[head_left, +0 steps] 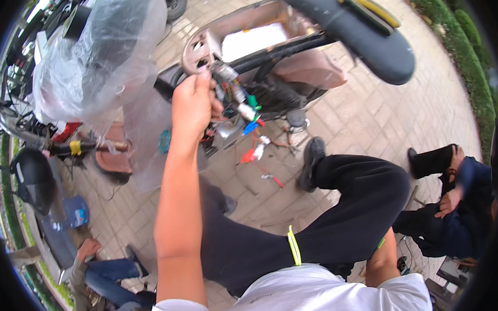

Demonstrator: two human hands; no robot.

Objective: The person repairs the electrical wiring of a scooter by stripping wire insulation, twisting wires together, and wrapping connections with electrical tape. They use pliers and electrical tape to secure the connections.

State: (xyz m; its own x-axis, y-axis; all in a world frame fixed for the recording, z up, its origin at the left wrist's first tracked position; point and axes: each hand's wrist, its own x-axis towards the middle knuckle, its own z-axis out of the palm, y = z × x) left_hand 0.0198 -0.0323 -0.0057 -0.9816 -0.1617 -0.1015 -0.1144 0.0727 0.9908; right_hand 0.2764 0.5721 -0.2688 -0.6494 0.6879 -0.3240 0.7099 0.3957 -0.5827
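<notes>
My left hand (194,100) reaches out to the rear end of an electric scooter with its seat raised. Its fingers are curled closed at the plastic body panel (200,49), right against a bundle of wires with plug connectors (238,94). What lies inside the fingers is hidden. White, green, blue and red connectors hang from the bundle, and loose wire ends (255,150) dangle below. My right forearm goes down behind my bent leg, so that hand is out of sight. The open storage bay holds a white sheet-like thing (254,42).
The long black seat (354,35) sticks out at upper right. Clear plastic sheeting (106,55) covers something at left, near parked scooters. A person in dark clothes (460,206) sits at right; another in jeans (110,277) is at lower left. Paving bricks (373,113) lie underneath.
</notes>
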